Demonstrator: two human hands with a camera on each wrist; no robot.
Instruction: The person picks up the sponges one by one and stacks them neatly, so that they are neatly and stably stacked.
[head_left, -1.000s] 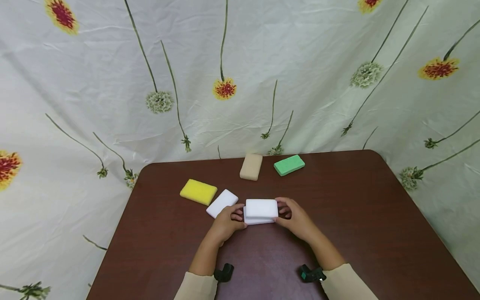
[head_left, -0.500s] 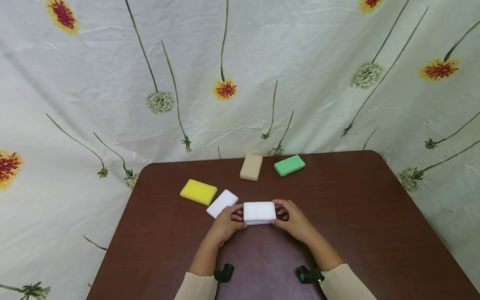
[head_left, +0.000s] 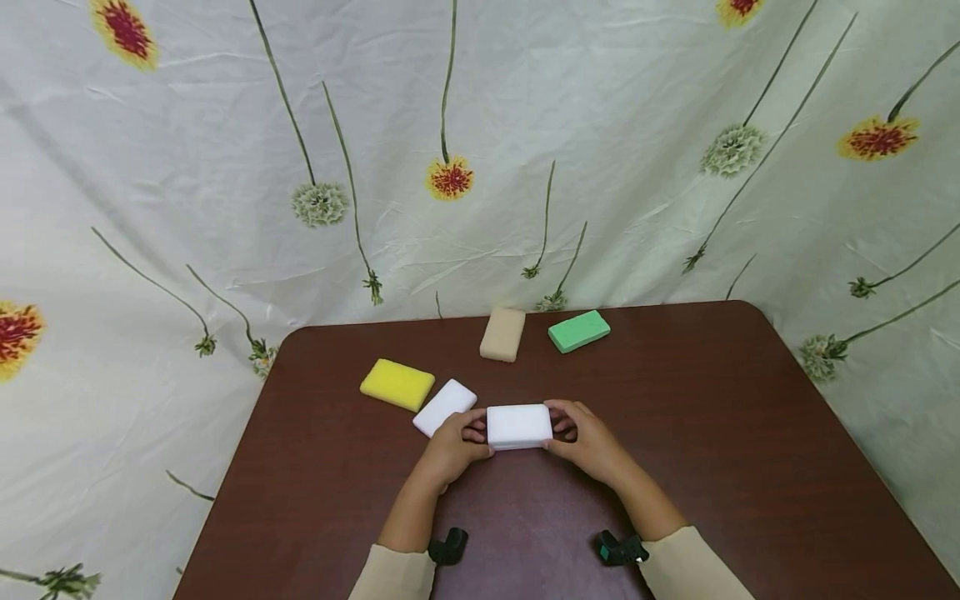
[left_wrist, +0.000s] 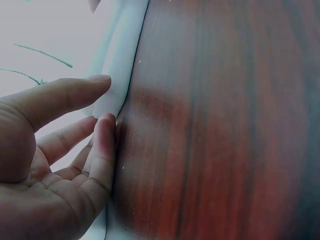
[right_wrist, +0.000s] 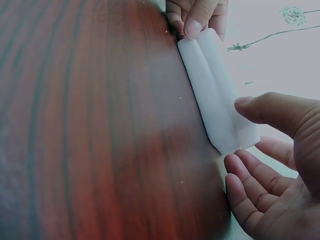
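Observation:
Two white block sponges lie stacked at the middle of the table, the upper sponge [head_left: 519,423] almost squarely over the lower sponge [head_left: 517,446]. My left hand [head_left: 454,442] holds the lower one by its left end, thumb at the near corner. At the opposite end, my right hand [head_left: 588,437] pinches the upper sponge between thumb and fingers. From the right wrist, the long sides of the upper sponge [right_wrist: 220,70] and lower sponge [right_wrist: 205,95] run side by side, the right thumb against the upper one. Another white sponge [head_left: 444,407] lies flat just beyond my left hand.
A yellow sponge [head_left: 397,384] lies at the left, close to the loose white one. Near the back edge are a beige sponge [head_left: 502,334] and a green sponge [head_left: 579,331]. Behind the brown table [head_left: 712,433] hangs a flowered cloth [head_left: 637,167].
My right hand has brought the upper sponge left and down, so it now lines up with the lower one. The left hand stays in place. Over the last half second almost nothing moves.

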